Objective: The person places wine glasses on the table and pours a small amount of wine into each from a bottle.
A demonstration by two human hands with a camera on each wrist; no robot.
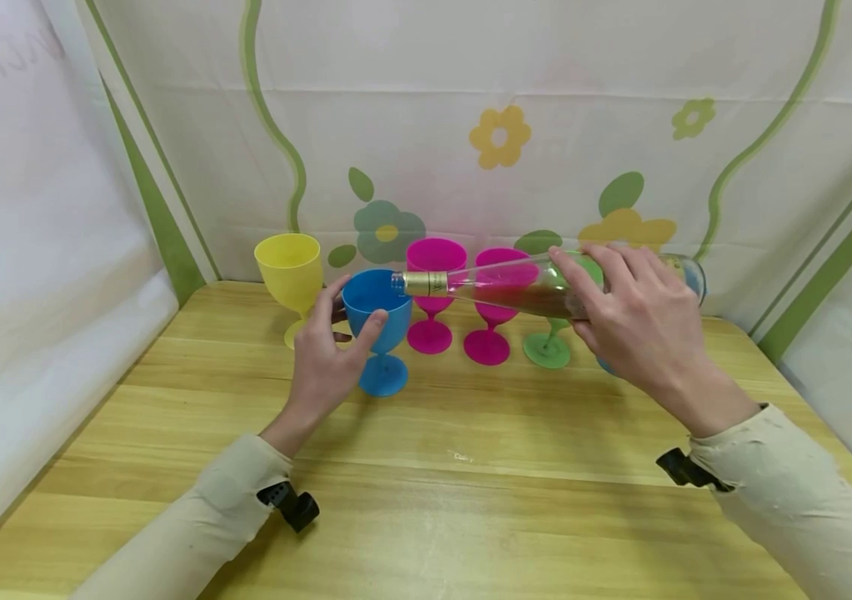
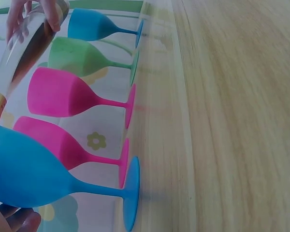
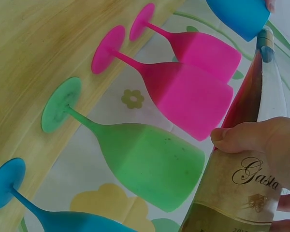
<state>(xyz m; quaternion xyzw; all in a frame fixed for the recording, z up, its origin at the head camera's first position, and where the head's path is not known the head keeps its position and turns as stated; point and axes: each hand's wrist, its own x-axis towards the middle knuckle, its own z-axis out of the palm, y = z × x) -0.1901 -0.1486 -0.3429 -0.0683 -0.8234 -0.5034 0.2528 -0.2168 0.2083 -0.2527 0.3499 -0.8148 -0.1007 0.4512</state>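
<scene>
My left hand [image 1: 330, 354] holds the bowl of a blue goblet [image 1: 383, 327], thumb on the near side and fingers around the far left. The goblet stands upright, its foot at the tabletop. My right hand [image 1: 638, 323] grips a clear glass wine bottle [image 1: 501, 287] around its body, tipped almost level with its neck to the left. Over the goblet's rim lies the bottle's mouth; whether liquid is flowing out cannot be made out. Reddish liquid shows inside the bottle. In the right wrist view the thumb presses beside a cream label [image 3: 232, 191].
A yellow goblet [image 1: 289, 271] stands left of the blue one. Rightward, in a row, come two pink goblets [image 1: 429, 337] [image 2: 63, 92], a green goblet [image 3: 150, 159] and another blue goblet [image 2: 89, 25]. Behind the wooden table [image 1: 426, 500] hangs a flower-printed curtain [image 1: 396, 125].
</scene>
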